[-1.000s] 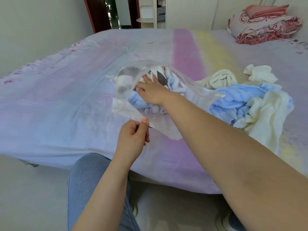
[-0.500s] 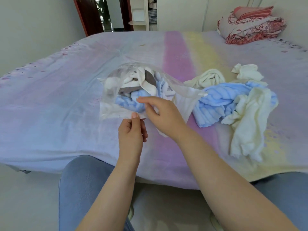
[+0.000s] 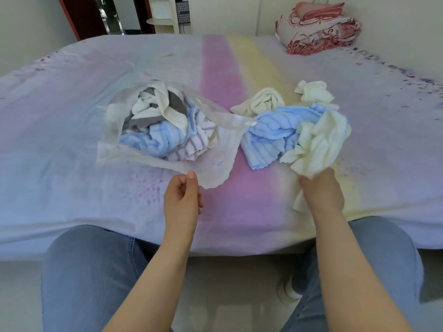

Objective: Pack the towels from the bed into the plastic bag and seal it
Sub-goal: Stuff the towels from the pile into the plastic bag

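Note:
A clear plastic bag (image 3: 215,164) lies open on the bed (image 3: 72,140), holding several towels in white, grey, blue and striped cloth (image 3: 163,125). My left hand (image 3: 182,200) pinches the bag's near rim between thumb and fingers. To the right lies a loose pile: a blue ribbed towel (image 3: 273,137), a cream towel (image 3: 318,142) draped over it, and two more cream towels (image 3: 263,101) behind. My right hand (image 3: 321,190) grips the lower end of the draped cream towel; its fingers are hidden under the cloth.
Folded red-patterned bedding (image 3: 318,27) sits at the far right of the bed. A doorway and white shelves (image 3: 167,15) stand beyond the bed. My knees in jeans (image 3: 91,271) press against the bed's near edge.
My right hand left the bag's mouth, moved right and took hold of the cream towel. My left hand kept its pinch on the bag's rim.

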A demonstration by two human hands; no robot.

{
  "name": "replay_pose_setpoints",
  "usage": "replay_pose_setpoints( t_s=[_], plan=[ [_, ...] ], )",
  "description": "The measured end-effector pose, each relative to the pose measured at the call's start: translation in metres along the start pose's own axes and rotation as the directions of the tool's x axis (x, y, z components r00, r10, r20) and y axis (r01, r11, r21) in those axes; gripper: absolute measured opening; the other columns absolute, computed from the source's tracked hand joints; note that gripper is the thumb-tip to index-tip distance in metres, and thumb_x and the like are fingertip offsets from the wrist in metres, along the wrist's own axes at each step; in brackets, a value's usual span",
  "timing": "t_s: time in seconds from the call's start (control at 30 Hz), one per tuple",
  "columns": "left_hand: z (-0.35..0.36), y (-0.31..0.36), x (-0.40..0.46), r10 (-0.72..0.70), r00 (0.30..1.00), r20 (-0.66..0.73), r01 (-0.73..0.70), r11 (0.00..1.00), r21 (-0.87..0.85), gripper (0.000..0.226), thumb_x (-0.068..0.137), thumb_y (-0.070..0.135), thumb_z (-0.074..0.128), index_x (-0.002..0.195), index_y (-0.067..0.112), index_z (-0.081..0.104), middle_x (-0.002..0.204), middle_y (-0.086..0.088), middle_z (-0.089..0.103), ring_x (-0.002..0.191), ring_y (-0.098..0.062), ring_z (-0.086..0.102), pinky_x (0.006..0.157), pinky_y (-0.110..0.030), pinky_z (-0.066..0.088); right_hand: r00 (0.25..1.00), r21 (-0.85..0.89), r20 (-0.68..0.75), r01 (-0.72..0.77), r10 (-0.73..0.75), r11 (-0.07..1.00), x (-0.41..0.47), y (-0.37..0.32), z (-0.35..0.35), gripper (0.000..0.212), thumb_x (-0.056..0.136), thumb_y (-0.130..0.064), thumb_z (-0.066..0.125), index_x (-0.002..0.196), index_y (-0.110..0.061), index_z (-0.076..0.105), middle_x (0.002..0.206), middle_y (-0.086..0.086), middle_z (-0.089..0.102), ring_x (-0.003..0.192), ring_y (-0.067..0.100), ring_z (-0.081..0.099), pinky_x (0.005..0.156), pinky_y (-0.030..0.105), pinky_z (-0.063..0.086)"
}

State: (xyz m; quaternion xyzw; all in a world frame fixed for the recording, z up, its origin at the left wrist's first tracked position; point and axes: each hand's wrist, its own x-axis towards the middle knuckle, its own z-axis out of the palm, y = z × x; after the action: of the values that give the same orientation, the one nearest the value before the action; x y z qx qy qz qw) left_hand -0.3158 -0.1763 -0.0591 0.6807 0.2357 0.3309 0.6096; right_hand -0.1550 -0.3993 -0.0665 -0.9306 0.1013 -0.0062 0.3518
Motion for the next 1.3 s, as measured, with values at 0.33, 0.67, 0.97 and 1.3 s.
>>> replay_pose_setpoints(
  t_s=[0.33,0.67,0.97,1.3],
  plan=[
    [-0.019,0.002,0.008,0.022,0.999,-0.044,-0.014,0.985,0.171,0.035,0.098,0.045,0.051,0.083,0.013,0.049,0.065,0.011,0.064,0.047,-0.003,0.057,0.055,-0.028,0.049,0.716,0.345,-0.247,0.694,-0.653,0.631,-0.122,-0.082,-0.017,0.042,0.079,-0.048,0.063,0.120,-0.040,0.059,0.149,0.009,0.034,0.141,0.030,0.026,0.113,0.053,0.026],
    [-0.036,0.000,0.006,0.004,1.000,-0.022,0.001,0.977,0.214,0.032,0.095,0.016,0.055,0.065,0.023,0.047,0.054,0.013,0.056,0.051,0.004,0.051,0.054,-0.010,0.038,0.484,0.646,-0.536,0.763,-0.692,0.033,-0.151,-0.163,-0.019,0.047,0.079,-0.013,0.069,0.117,-0.024,0.045,0.115,-0.026,0.052,0.116,-0.015,0.047,0.097,0.004,0.035],
    [-0.047,0.005,0.008,-0.047,0.998,-0.040,0.045,0.998,-0.045,0.023,0.097,0.028,0.058,0.077,0.018,0.060,0.063,0.012,0.065,0.051,-0.005,0.058,0.048,-0.019,0.047,0.376,-0.092,0.653,0.901,-0.658,0.424,-0.116,-0.157,0.017,0.066,0.098,-0.051,0.033,0.153,-0.025,0.006,0.162,0.000,0.000,0.148,0.022,0.010,0.116,0.043,0.023],
    [-0.038,0.011,0.005,-0.045,0.999,0.020,0.046,0.996,-0.075,0.018,0.100,0.029,0.052,0.097,0.045,0.060,0.082,0.025,0.067,0.082,-0.002,0.064,0.060,-0.018,0.053,0.367,-0.139,0.783,0.890,-0.503,0.434,-0.122,-0.210,0.044,0.039,0.095,-0.012,0.042,0.133,-0.013,0.053,0.132,0.008,0.056,0.116,0.026,0.053,0.094,0.034,0.045]
  ],
)
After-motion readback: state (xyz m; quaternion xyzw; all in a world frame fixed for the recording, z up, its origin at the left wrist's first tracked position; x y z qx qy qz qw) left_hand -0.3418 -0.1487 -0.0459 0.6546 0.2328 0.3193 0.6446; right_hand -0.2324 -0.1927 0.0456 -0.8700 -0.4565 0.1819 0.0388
